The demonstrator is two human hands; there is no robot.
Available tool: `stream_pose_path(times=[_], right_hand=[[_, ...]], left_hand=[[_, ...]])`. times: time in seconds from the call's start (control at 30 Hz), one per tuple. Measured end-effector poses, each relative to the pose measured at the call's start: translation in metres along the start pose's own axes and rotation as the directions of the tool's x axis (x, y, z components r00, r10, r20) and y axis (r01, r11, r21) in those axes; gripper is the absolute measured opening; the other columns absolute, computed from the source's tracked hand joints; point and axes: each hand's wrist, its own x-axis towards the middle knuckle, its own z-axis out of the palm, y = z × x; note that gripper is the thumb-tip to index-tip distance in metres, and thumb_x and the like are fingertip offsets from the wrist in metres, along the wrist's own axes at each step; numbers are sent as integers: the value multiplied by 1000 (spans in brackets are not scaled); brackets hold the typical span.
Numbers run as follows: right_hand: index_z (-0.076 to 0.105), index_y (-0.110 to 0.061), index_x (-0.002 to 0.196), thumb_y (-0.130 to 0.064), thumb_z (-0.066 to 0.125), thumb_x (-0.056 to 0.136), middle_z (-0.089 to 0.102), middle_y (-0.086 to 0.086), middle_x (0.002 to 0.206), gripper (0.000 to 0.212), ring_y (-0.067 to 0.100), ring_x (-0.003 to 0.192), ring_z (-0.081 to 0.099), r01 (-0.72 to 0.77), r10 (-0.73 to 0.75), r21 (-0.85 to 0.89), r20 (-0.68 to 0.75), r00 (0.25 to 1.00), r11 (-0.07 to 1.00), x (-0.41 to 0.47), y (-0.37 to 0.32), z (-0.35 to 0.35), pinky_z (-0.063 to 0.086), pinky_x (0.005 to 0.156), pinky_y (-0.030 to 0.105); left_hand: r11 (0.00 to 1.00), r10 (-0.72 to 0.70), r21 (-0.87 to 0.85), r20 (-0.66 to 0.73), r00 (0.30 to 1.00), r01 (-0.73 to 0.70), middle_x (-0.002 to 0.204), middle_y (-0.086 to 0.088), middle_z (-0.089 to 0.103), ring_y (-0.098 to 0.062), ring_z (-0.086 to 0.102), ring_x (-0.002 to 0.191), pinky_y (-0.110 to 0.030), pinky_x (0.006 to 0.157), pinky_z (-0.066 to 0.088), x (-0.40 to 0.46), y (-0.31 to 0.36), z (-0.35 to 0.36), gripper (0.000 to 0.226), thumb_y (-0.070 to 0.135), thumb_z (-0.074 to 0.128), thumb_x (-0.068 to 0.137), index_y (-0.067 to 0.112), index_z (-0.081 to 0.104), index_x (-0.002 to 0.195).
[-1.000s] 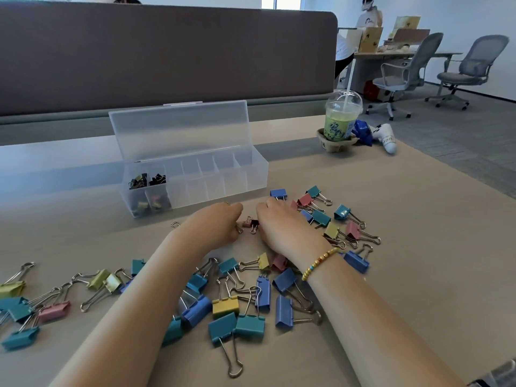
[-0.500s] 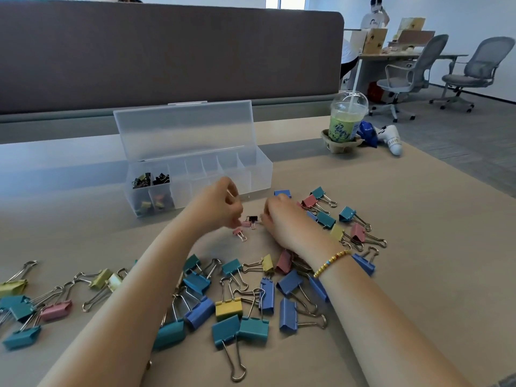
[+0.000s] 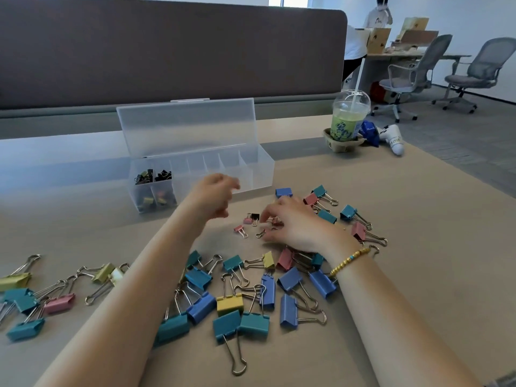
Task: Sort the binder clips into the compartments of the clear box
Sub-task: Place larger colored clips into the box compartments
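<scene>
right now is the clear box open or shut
Open: the clear plastic compartment box has its hinged lid standing upright behind it.

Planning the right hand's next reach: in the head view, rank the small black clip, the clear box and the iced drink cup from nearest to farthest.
1. Small black clip, just left of the right hand.
2. Clear box, behind-left.
3. Iced drink cup, far back right.

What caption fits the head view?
Left hand raised near the clear box; right hand among small binder clips.
</scene>
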Motion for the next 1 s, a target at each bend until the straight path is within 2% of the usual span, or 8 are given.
stream_pose_path(times=[0.07, 0.17, 0.43, 0.6, 0.7, 0.8, 0.93, 1.0], right_hand=[[54, -26, 120, -37, 58, 89, 46, 2, 125, 33, 23, 120, 35, 25, -27, -80, -23, 999, 996, 3, -5, 4, 27, 102, 38], [56, -21, 114, -32, 53, 93, 48, 3, 124, 24, 23, 118, 38, 25, -34, -143, -63, 997, 989, 9, -6, 8, 28, 100, 36], [47, -11, 122, -25, 48, 96, 46, 8, 128, 29, 27, 120, 39, -34, 0, -278, -121, 993, 960, 14, -12, 19, 25, 104, 41], [52, -17, 108, -25, 43, 99, 59, 0, 107, 15, 15, 101, 55, -58, 141, 457, -150, 979, 888, 5, -7, 6, 43, 90, 31], [57, -8, 102, -12, 39, 100, 57, 2, 86, 19, 10, 74, 56, 3, 211, 993, -28, 977, 115, 6, 4, -2, 49, 63, 19], [59, -2, 95, -6, 28, 96, 55, 7, 80, 31, 12, 66, 54, 17, 178, 884, 75, 981, -468, 5, 8, -8, 46, 47, 18], [55, -4, 87, -20, 35, 95, 54, 8, 77, 26, 16, 65, 51, 24, 206, 854, 98, 974, -520, 4, 9, -11, 42, 45, 20], [51, -12, 79, -31, 44, 97, 47, 0, 66, 27, 12, 60, 43, -6, 274, 975, 69, 959, -223, 2, 11, -14, 34, 48, 19]], left_hand=[[745, 102, 631, 214, 972, -217, 76, 4, 50, -8, 43, 60, -20, 59, 42, -2, -5, -6, 21, 31, 57, 90, 19, 50, 106], [467, -42, 827, 374, 927, -313, 86, 8, 44, -10, 43, 76, -24, 75, 36, -8, -14, -7, 44, 37, 62, 86, 25, 42, 123], [398, 89, 853, 330, 940, -337, 102, -4, 58, -16, 49, 87, -24, 74, 38, 1, -27, 1, 29, 38, 51, 92, 14, 48, 108], [433, 134, 826, 337, 932, -361, 73, 4, 48, -14, 43, 68, -21, 59, 35, 4, -29, 2, 22, 35, 48, 94, 14, 48, 86], [774, 112, 587, 241, 964, -237, 67, 0, 48, -12, 42, 56, -19, 48, 34, 2, -19, 6, 24, 25, 40, 98, 13, 50, 80], [997, -4, 69, 290, 957, -17, 59, 1, 39, -7, 31, 43, -15, 36, 22, -3, -9, 11, 24, 17, 36, 99, 11, 46, 78], [803, -22, -559, 322, 947, 209, 60, -1, 45, -5, 41, 40, -10, 29, 25, -4, -5, 8, 26, 10, 28, 94, 12, 43, 74], [711, -29, -662, 309, 951, 237, 64, -4, 49, -8, 44, 43, -11, 29, 28, -1, -6, 5, 28, 14, 26, 91, 11, 43, 69]])
